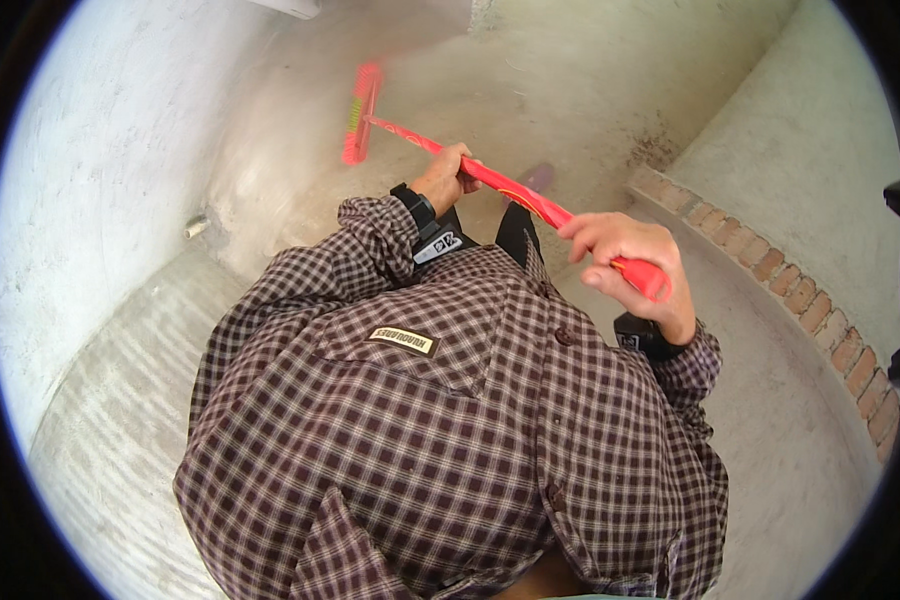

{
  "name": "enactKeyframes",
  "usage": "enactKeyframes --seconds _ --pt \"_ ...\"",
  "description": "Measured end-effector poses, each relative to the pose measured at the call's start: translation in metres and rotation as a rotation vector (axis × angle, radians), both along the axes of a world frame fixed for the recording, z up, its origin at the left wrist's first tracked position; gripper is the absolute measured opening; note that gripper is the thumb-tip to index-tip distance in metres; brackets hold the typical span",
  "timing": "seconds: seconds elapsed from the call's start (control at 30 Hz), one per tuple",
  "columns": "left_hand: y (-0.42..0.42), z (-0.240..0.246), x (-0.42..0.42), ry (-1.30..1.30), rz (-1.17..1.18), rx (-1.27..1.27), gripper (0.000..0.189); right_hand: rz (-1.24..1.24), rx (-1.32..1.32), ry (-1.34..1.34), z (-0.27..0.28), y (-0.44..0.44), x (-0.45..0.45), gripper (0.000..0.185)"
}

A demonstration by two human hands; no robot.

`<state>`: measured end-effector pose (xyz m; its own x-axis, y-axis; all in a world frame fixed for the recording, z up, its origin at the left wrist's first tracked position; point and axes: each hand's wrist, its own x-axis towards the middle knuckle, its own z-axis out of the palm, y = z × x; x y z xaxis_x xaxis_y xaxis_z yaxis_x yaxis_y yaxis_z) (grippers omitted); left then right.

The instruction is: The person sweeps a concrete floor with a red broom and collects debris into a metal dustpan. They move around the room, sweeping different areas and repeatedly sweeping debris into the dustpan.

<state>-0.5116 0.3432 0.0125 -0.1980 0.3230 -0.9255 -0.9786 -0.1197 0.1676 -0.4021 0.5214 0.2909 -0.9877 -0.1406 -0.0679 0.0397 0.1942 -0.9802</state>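
A red broom slants across the view in front of my checked shirt. My left hand [446, 178] is wrapped around the middle of its red handle [521, 196]. Close to the handle's looped end, my right hand [637, 259] grips it from above. At the far left end is the broom head [363, 112], with red bristles and a yellow-green band facing left. Motion blur hides whether the bristles touch the concrete floor [292, 150]. One shoe [538, 178] shows blurred beneath the handle.
A pale plastered wall [112, 112] rises on the left, with a short pipe stub [195, 226] low at its foot. To the right, a row of bricks [787, 281] edges a raised floor strip. Dark debris [652, 139] lies by the right wall [802, 142].
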Motion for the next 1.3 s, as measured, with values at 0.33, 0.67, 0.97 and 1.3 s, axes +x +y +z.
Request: enactKeyframes --seconds 0.33,0.67,0.97,1.3 --pt "0.139 0.046 0.007 0.081 -0.180 0.310 0.018 -0.216 0.283 0.084 0.086 0.025 0.015 0.024" --pt "0.174 0.115 -0.005 0.143 -0.122 0.409 0.015 -0.283 0.436 0.433 0.112 0.024 0.022 0.037" --pt "0.105 0.037 -0.095 0.271 -0.119 0.093 0.015 -0.440 -0.048 0.191 0.023 0.005 -0.036 0.010" --pt "0.171 0.094 -0.038 0.159 -0.190 0.261 0.008 -0.401 0.237 0.309 0.083 0.022 0.027 0.018"
